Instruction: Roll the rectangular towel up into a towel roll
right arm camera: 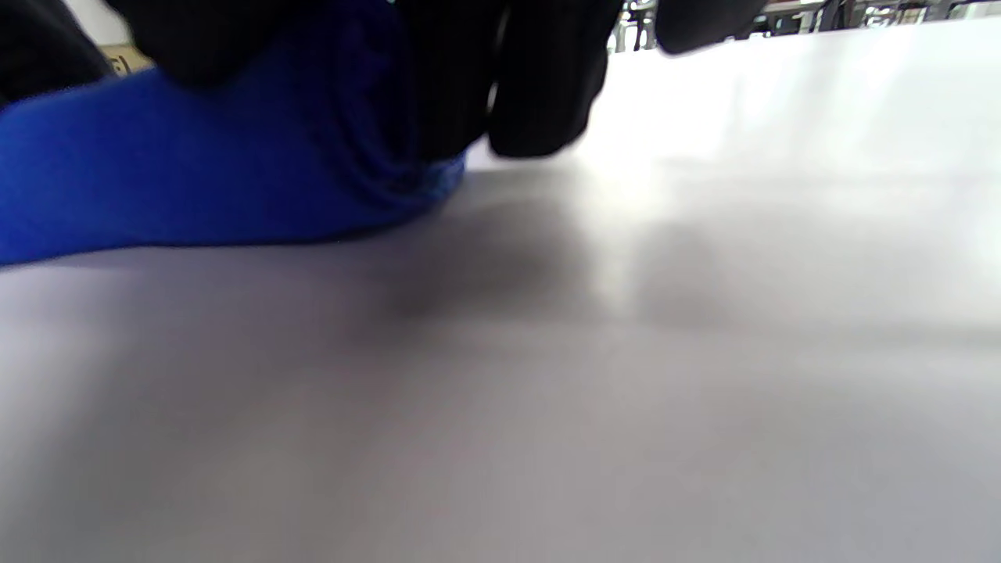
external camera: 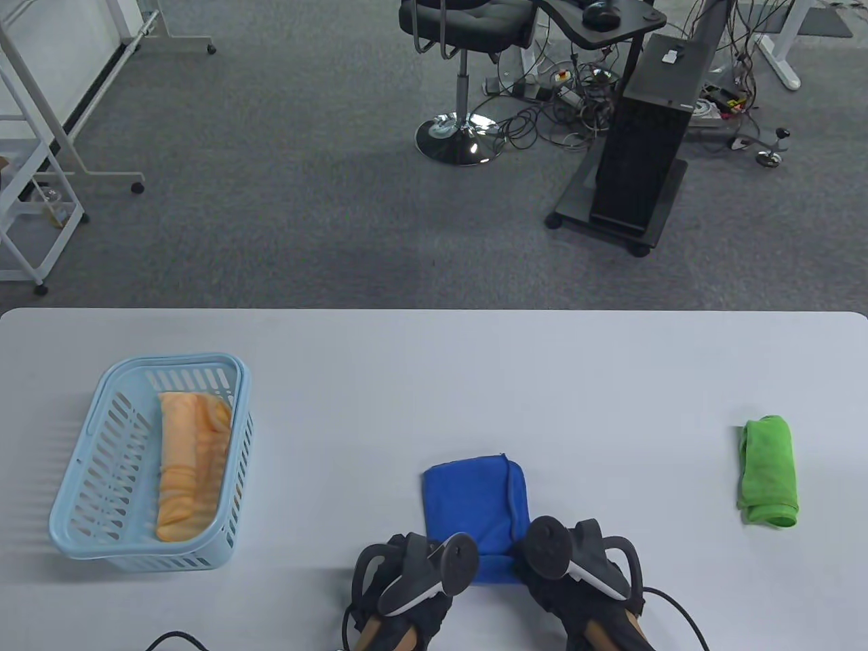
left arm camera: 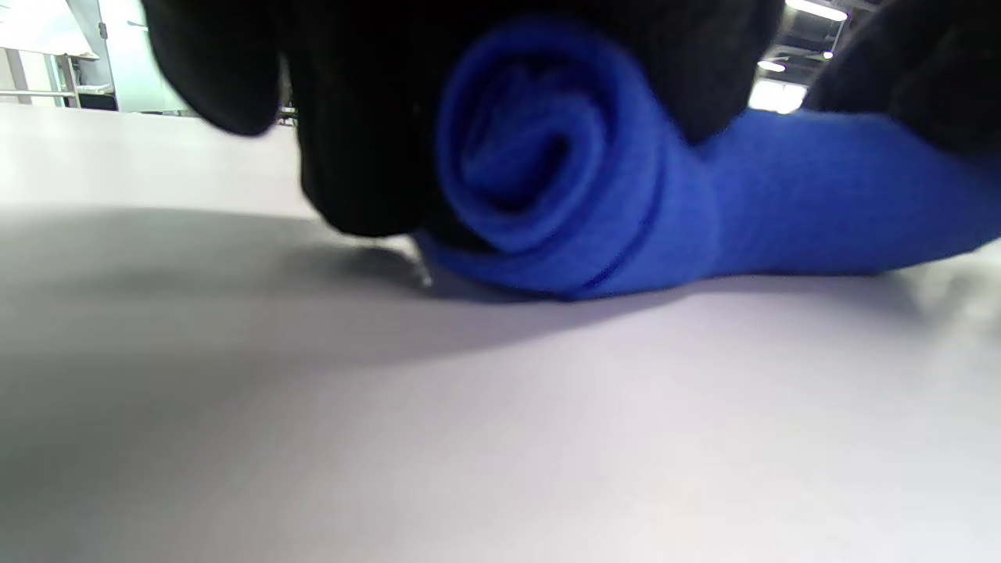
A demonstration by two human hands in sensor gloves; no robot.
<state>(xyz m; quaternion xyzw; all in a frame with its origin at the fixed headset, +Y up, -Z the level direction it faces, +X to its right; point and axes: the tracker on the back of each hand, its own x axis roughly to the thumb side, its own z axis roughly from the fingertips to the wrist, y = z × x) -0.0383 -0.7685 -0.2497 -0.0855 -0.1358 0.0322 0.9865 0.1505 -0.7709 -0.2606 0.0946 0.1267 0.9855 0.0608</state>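
Looking down in the table view, the blue towel [external camera: 475, 502] lies on the surface [external camera: 434, 380] at the near edge, between the two hands. Its near end is turned up into a short roll, while most of the cloth beyond lies flat, so the rolling seems only begun and the greater part is left to do. The left hand [external camera: 407, 576] sits at the roll's left end and the right hand [external camera: 583, 569] at its right end; the trackers hide the fingers here. A basket [external camera: 102, 420] holding an orange towel [external camera: 190, 468] stands well to the left, and a green roll [external camera: 770, 471] lies well to the right (neither is touched).

In the left wrist view, the roll's end shows a clear spiral of a few turns on the blue towel [left arm camera: 547, 172], resting on the surface. The left hand's fingers [left arm camera: 360, 117] curl over the top and the near side of the roll, holding it.

In the right wrist view, the right hand's fingers [right arm camera: 508, 78] press down over the roll's other end, with the blue towel [right arm camera: 195, 164] under and beside them. The picture is blurred, so how tightly they close cannot be told.
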